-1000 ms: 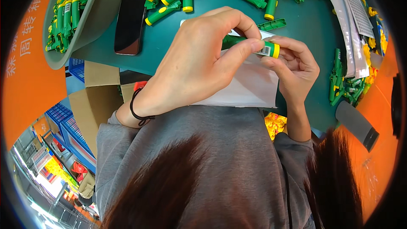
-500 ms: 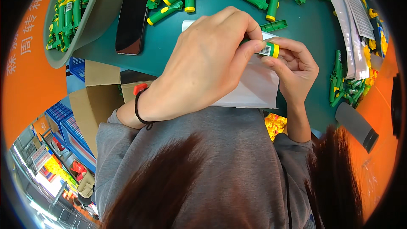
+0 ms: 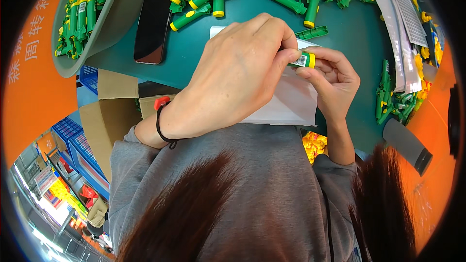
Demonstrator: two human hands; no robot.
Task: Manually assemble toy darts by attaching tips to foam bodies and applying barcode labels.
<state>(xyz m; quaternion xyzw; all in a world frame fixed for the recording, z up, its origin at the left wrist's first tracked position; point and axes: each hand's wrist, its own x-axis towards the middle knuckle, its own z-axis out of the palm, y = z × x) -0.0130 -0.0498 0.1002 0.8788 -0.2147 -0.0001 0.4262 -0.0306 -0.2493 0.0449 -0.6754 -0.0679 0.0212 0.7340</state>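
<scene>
Between my two hands is a small green tube with a yellow end and a white barcode label on its side. My left hand, closed, pinches it between thumb and fingers and hides most of its length. On the other side, my right hand has its thumb and forefinger closed around the yellow end, the other fingers curled. Under the hands lies a white sheet. Just beyond them rests a loose open green half-shell piece on the green table.
Many green tubes with yellow ends are heaped along the far side. More fill a grey bin at left, beside a dark phone. An open cardboard box stands below. Label sheets and a grey cylinder are at right.
Both hands and the tube have shifted slightly left. The grip looks much the same, with the barcode label still showing between the hands.
</scene>
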